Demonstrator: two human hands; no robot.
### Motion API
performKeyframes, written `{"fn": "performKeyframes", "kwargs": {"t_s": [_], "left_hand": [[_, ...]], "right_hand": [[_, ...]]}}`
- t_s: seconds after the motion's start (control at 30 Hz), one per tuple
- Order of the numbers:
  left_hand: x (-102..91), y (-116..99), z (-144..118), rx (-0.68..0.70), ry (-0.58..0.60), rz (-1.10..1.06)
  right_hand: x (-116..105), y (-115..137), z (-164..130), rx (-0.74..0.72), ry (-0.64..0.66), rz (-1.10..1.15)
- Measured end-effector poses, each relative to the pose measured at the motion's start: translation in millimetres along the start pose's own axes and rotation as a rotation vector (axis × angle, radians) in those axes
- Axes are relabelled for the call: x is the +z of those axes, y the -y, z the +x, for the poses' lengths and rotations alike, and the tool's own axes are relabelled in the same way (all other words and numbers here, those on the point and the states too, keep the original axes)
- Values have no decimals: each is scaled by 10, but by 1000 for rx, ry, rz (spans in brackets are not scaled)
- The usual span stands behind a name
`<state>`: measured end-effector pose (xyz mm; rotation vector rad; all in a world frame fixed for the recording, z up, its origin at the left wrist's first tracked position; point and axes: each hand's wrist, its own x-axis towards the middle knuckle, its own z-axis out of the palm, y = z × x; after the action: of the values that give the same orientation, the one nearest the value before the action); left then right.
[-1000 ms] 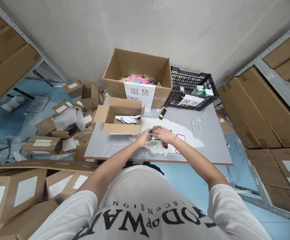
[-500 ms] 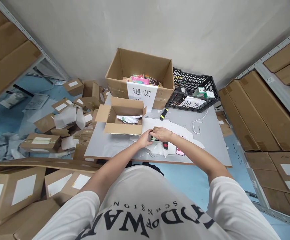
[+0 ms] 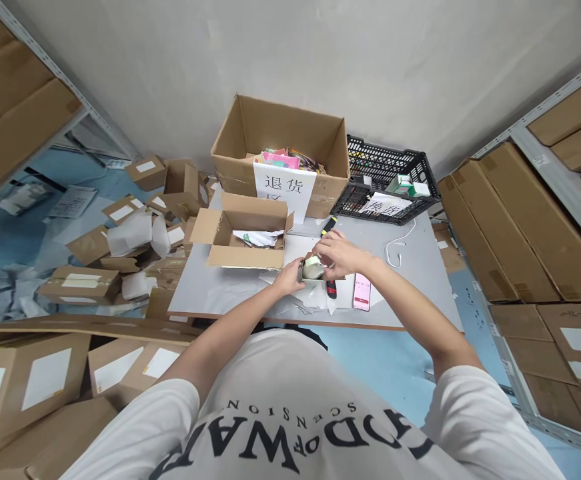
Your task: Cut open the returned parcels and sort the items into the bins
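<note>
My left hand grips a small box over the desk. My right hand pinches its top; a pink phone lies beside it.

A large open brown cardboard box with a white paper sign stands at the far edge of the grey table, a black plastic crate just beside it. A smaller open cardboard box holds crumpled white paper. A pink phone lies near a white cable.

Grey table, blue floor, box-laden metal shelving
</note>
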<state>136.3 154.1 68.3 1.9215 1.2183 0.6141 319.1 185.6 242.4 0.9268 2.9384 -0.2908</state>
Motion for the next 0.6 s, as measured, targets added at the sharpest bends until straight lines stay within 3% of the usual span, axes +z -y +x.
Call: {"fn": "performKeyframes", "kwargs": {"t_s": [0.2, 0.4, 0.6], "left_hand": [[17, -17, 40, -9, -1, 24], [46, -1, 99, -36, -20, 72], [97, 27, 60, -16, -72, -68]], "right_hand": [[-318, 3, -120, 29, -72, 186], [-485, 93, -162, 24, -163, 235], [-744, 192, -251, 82, -346, 335]]}}
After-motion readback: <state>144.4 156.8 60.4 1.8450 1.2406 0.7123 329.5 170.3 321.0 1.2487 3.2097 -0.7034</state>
